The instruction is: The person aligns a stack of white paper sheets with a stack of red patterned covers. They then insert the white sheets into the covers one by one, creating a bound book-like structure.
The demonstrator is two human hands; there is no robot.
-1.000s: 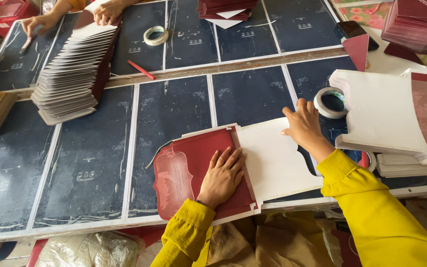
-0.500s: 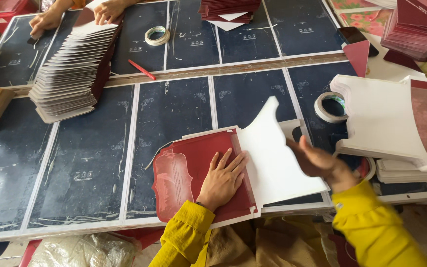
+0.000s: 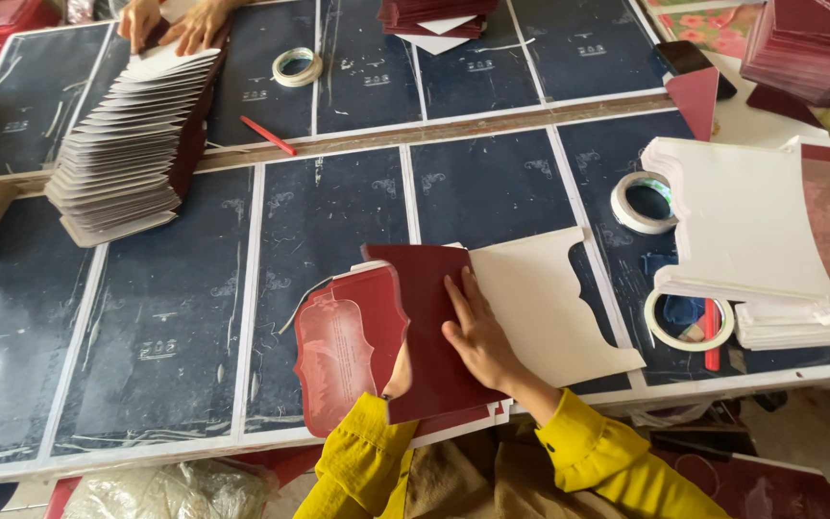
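The right hand [image 3: 480,334] lay flat, pressing the maroon flap [image 3: 434,327] folded over the card [image 3: 357,351], the left hand [image 3: 398,373] gripped its underside beneath, while the white panel [image 3: 545,303] just beyond the right hand remained unfolded on the desk [image 3: 165,317]

A wide surface [image 3: 338,221] is covered with dark blue panels divided by white strips, and a bare wooden band [image 3: 492,130] is seen running across it. Even, soft light is cast throughout. Crumpled clear plastic [image 3: 156,490] is glimpsed beneath the near edge.
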